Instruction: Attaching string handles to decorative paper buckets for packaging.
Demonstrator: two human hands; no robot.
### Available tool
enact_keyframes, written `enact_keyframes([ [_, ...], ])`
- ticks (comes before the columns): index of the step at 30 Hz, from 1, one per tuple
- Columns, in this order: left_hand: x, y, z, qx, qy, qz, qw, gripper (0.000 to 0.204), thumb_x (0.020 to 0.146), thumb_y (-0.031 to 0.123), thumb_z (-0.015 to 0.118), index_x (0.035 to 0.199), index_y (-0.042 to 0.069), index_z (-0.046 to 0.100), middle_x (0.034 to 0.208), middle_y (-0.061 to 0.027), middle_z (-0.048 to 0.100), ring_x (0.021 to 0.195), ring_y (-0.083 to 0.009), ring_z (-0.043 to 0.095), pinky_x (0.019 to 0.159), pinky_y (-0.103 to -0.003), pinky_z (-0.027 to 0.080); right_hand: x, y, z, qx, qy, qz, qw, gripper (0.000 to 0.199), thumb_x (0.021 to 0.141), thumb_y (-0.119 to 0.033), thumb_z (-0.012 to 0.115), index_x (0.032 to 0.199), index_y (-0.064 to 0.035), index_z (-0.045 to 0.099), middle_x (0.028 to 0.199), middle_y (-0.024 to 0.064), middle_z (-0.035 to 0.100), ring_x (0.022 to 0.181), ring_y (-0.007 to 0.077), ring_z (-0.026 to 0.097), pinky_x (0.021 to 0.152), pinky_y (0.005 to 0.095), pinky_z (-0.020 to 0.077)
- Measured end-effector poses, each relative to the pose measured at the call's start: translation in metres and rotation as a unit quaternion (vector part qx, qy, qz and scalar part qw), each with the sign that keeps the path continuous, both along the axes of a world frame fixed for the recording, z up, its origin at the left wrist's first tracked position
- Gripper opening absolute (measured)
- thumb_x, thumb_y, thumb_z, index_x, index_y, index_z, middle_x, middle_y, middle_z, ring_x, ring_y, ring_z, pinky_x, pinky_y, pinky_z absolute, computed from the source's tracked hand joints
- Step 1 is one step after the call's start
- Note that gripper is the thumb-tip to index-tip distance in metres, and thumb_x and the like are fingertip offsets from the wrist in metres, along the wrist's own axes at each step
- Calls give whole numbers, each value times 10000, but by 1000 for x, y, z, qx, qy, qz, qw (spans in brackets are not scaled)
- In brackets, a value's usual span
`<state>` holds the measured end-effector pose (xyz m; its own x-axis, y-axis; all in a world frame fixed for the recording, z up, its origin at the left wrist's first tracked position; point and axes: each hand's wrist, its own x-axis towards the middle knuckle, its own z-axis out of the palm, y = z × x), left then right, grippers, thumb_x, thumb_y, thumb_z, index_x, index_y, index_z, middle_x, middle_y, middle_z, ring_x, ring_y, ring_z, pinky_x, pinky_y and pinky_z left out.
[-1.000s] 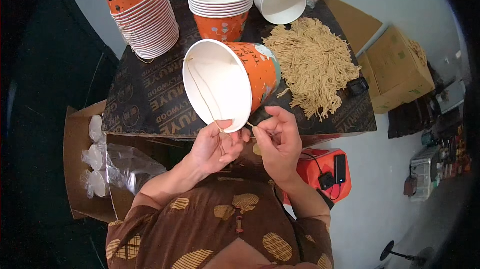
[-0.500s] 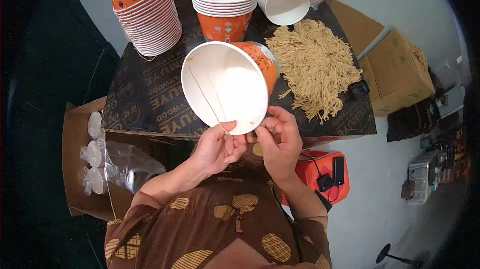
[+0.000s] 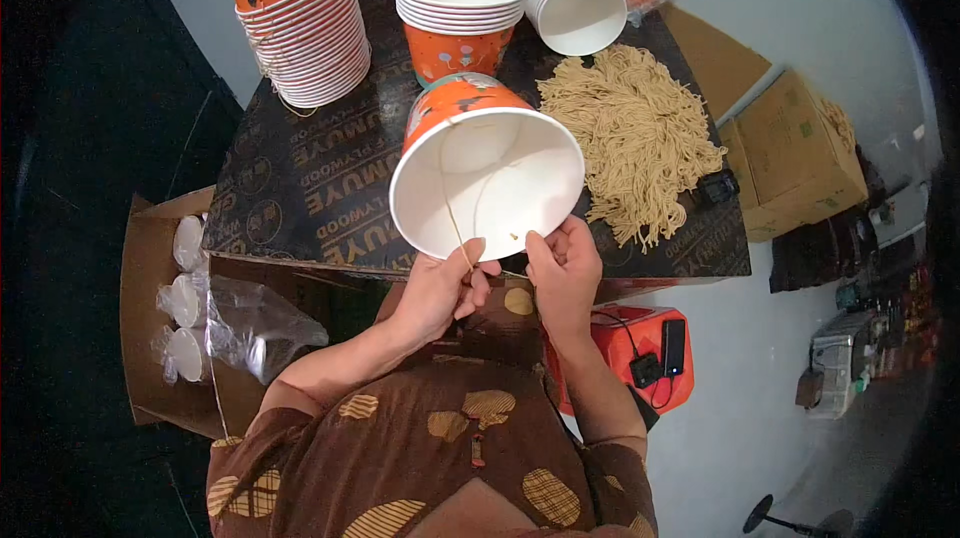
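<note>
Orange paper cup (image 3: 485, 173) in both hands, rubber bands (image 3: 635, 133), cup stacks (image 3: 305, 23) behind.

Just one view here: the cam sits on your head, looking nearly straight down at the desk (image 3: 300, 188) and your own lap. It's a close fisheye, so edges curve near the rim, and your forearms enter from the bottom.

Both hands, left hand (image 3: 440, 290) and right hand (image 3: 563, 273), hold a tilted cup (image 3: 487, 178) by its near rim. Noodles (image 3: 632, 130) lie right; cup stacks (image 3: 300, 18) stand far.
</note>
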<state>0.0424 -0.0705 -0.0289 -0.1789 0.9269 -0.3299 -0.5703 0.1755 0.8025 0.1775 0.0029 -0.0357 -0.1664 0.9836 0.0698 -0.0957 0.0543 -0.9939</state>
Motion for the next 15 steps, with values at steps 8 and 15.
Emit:
enact_keyframes([
  [8, -18, -20, 22, -26, 48, -204, 977, 219, 924, -11, 438, 993, -46, 643, 778, -84, 647, 476, -84, 527, 400, -209, 389, -1, 7, -5, 30, -30, -33, 999, 166, 884, 21, 605, 1041, 18, 549, 743, -15, 572, 527, 21, 440, 430, 196, 323],
  [15, -16, 4, 24, 356, 436, -176, 808, 148, 899, 61, 639, 1025, 29, 711, 981, -111, 681, 776, -214, 650, 681, -314, 528, -2, 5, -16, 92, -153, -38, 983, 326, 846, 1, 655, 1152, 38, 551, 883, 78, 650, 770, 117, 612, 687, 270, 496],
])
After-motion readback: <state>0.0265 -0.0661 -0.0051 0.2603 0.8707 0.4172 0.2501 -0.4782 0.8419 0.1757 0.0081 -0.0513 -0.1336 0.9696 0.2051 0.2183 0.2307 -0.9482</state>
